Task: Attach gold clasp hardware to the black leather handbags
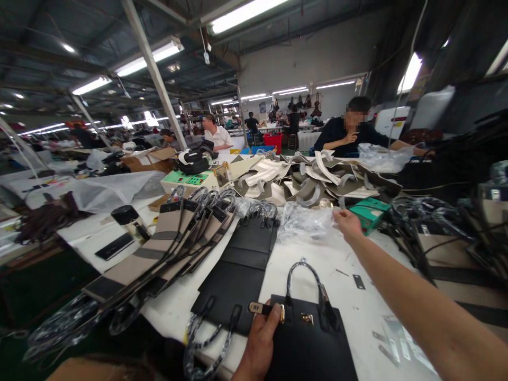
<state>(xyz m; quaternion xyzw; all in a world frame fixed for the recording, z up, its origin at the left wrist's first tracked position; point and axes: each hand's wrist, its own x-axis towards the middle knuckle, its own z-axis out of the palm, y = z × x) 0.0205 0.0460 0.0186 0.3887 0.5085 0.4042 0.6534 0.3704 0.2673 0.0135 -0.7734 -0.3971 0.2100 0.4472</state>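
My left hand (260, 338) is closed at the top left edge of a black handbag panel (313, 344), its thumb pressed on a short black strap with gold metal fittings (262, 308). A plastic-wrapped handle (305, 267) stands up from this panel, next to a gold lock plate (307, 318). Farther off, my right hand (350, 225) is stretched forward, its fingers pinched at the right edge of a crumpled clear plastic bag (305, 222). Whatever lies inside the plastic cannot be made out. More black panels (238, 264) with wrapped handles lie left of my left hand.
Stacked beige and black panels (159, 248) fill the left side. White and grey strips (301, 174) are heaped behind. A green box (369, 211) stands beside my right hand; metal plates (400, 338) lie at the right. A co-worker (353, 129) sits across the table.
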